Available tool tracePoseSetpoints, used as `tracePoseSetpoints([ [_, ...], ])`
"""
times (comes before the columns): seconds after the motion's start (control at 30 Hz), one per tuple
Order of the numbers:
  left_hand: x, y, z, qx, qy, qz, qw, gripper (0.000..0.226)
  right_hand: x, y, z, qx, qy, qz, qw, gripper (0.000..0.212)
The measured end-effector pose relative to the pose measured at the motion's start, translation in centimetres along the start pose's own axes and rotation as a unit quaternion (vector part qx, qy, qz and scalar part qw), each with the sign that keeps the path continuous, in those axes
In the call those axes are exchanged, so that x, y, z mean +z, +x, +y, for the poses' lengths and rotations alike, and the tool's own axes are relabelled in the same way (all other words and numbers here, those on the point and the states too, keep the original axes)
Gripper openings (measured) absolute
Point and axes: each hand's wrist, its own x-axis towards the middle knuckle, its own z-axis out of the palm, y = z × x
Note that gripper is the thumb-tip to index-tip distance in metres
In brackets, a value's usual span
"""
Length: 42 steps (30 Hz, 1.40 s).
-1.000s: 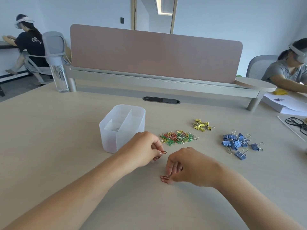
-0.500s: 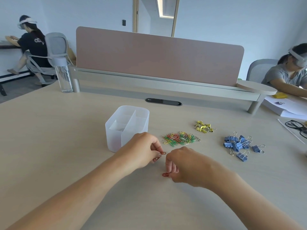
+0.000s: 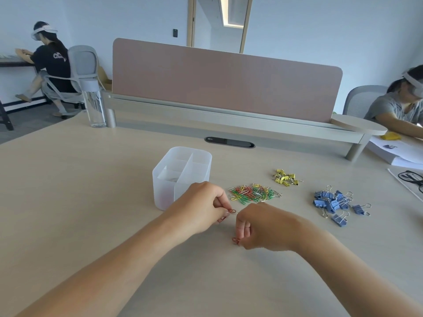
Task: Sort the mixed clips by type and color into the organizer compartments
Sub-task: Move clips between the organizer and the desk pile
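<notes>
A translucent white organizer (image 3: 182, 179) with several compartments stands on the table. Just in front of it my left hand (image 3: 201, 208) pinches red paper clips (image 3: 231, 211) between thumb and fingers. My right hand (image 3: 258, 226) is close beside it, fingers curled, pinching more red paper clips (image 3: 235, 240) low over the tabletop. Behind the hands lies a mixed pile of coloured paper clips (image 3: 254, 193). Farther right are a small heap of yellow binder clips (image 3: 285, 177) and a larger heap of blue binder clips (image 3: 336, 204).
A clear water bottle (image 3: 93, 104) stands at the back left by the pink desk divider (image 3: 224, 81). Glasses (image 3: 412, 179) and papers (image 3: 396, 152) lie at the right edge. Two other people sit at the far left and right.
The camera view has shifted, so everything sits further right in frame. My right hand has lifted its red clips slightly and drawn closer to my left hand, which keeps its pinch.
</notes>
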Motion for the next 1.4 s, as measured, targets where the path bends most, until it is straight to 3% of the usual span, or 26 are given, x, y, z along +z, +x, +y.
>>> tracePoseSetpoints([
  [0.3, -0.8, -0.1, 0.2, 0.035, -0.013, 0.019, 0.999, 0.008, -0.2, 0.5, 1.0, 0.004, 0.061, -0.01, 0.998, 0.006],
  [0.63, -6.3, -0.1, 1.0, 0.088, -0.081, 0.115, 0.986, 0.009, -6.0, 2.1, -2.9, -0.017, 0.166, 0.177, 0.97, 0.011],
  [1.0, -10.9, 0.5, -4.7, -0.02, 0.044, 0.168, 0.985, 0.013, -4.3, 8.8, -7.2, -0.055, 0.322, 0.246, 0.913, 0.011],
  [1.4, -11.7, 1.0, -4.4, -0.034, 0.224, 0.099, 0.969, 0.016, -3.4, 10.3, -8.6, -0.058, 0.154, 0.257, 0.952, 0.004],
])
